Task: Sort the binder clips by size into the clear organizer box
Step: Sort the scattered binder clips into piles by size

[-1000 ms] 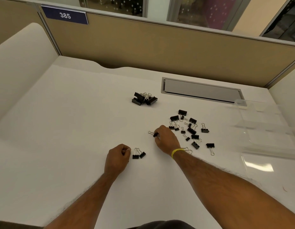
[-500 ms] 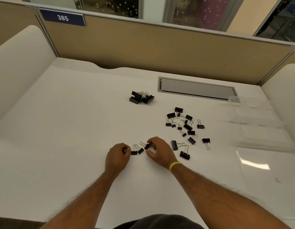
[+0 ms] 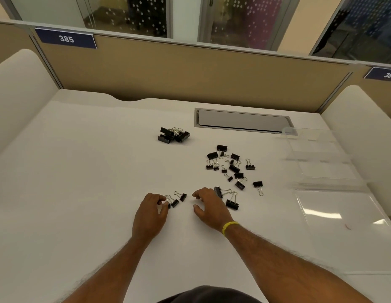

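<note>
A: Two hands on the desk (image 3: 80, 171). Start at the left.

B: The curved side panel (image 3: 17, 95) bounds the left edge, and a wide stretch of bare desktop lies between it and the left hand (image 3: 149, 213). That hand is curled like a fist, knuckles up.

A: Holding anything?

B: I cannot tell. Its fingertips touch the leftmost of three small clips (image 3: 174, 202), which lie in a short row just beside it, and they partly hide that one.

A: And the right hand (image 3: 209, 208)?

B: It sits just right of the row, apart from it, with the fingers loosely spread and bent and nothing in them. There is a yellow wristband (image 3: 230, 227) on that arm.

A: Further right?

B: Two medium clips (image 3: 232, 204) lie right beside its knuckles. Beyond them is a scatter of clips (image 3: 234, 168) in mixed sizes, and a pile of large clips (image 3: 173, 136) sits well back near the desk's middle.

A: The box?

B: The clear organizer box (image 3: 317, 162) stands at the right edge against the other side panel, with its lid (image 3: 334, 215) lying flat in front of it. A strip of bare surface separates it from the scatter.
</note>
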Demonstrator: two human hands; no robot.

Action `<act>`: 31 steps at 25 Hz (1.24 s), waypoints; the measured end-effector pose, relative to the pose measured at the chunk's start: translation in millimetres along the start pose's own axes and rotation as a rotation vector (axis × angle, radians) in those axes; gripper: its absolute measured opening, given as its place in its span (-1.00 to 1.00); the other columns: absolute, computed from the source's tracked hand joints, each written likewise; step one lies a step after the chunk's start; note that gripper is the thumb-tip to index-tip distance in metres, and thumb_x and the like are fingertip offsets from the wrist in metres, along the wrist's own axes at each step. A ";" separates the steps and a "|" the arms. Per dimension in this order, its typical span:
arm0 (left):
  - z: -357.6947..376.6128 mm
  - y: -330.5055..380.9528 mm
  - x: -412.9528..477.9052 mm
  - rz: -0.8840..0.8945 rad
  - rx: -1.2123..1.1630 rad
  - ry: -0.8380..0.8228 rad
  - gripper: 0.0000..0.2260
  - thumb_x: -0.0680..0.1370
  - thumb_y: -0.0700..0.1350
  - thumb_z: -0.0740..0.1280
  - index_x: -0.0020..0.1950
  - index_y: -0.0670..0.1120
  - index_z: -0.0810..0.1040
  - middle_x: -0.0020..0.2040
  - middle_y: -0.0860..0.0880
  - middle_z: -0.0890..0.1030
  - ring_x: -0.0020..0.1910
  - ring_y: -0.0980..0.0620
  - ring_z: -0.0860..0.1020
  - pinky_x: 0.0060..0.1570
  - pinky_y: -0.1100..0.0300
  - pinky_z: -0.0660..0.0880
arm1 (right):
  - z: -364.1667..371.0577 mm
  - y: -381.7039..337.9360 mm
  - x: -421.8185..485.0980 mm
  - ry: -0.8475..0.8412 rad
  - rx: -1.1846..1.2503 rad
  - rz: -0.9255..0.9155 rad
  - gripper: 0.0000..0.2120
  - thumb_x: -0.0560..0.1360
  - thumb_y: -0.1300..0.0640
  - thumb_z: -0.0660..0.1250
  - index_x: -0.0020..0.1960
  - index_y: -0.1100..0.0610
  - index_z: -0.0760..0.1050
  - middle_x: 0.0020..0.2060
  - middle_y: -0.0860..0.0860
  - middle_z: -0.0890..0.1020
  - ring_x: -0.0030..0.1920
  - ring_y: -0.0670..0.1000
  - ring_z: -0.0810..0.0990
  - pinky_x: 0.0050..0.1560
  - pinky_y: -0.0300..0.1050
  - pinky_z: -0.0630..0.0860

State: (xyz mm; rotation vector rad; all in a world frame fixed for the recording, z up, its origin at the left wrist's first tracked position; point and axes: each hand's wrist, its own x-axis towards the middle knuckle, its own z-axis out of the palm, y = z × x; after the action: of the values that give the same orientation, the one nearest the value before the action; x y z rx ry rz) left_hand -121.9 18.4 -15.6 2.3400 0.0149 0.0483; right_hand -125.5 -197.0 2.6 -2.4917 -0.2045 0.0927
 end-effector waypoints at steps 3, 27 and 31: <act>6.7 4.5 3.1 0.146 0.048 -0.003 -0.88 0.50 -0.12 0.39 0.03 -0.02 0.56 -0.05 0.09 0.52 -0.10 0.10 0.51 -0.12 0.15 0.49 | -9.4 6.5 -1.9 0.081 -0.045 -0.015 -0.75 0.47 0.15 0.32 0.14 0.11 0.51 -0.01 0.00 0.56 0.04 0.00 0.46 0.09 -0.12 0.44; 9.7 14.7 54.4 0.172 0.114 -0.009 -0.79 0.50 -0.14 0.39 0.13 -0.05 0.57 -0.01 0.04 0.58 -0.03 0.06 0.53 0.00 0.10 0.48 | -38.0 41.9 83.5 -0.036 -0.341 0.182 -0.60 0.49 -0.11 0.27 0.28 0.00 0.49 0.11 0.03 0.44 0.18 0.08 0.37 0.18 0.02 0.26; 9.1 14.6 56.5 0.180 0.114 -0.006 -0.80 0.50 -0.15 0.38 0.13 -0.06 0.57 -0.02 0.04 0.58 -0.04 0.05 0.53 -0.01 0.11 0.48 | -32.8 38.9 87.5 -0.030 -0.332 0.195 -0.61 0.49 -0.13 0.30 0.22 0.07 0.47 0.10 0.05 0.49 0.18 0.09 0.41 0.19 0.01 0.28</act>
State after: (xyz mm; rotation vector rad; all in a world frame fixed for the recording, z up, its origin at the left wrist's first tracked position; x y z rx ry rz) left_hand -65.2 3.2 -9.8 2.4494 -0.2008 0.1334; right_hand -30.7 -232.3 3.9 -2.8382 0.0139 0.1905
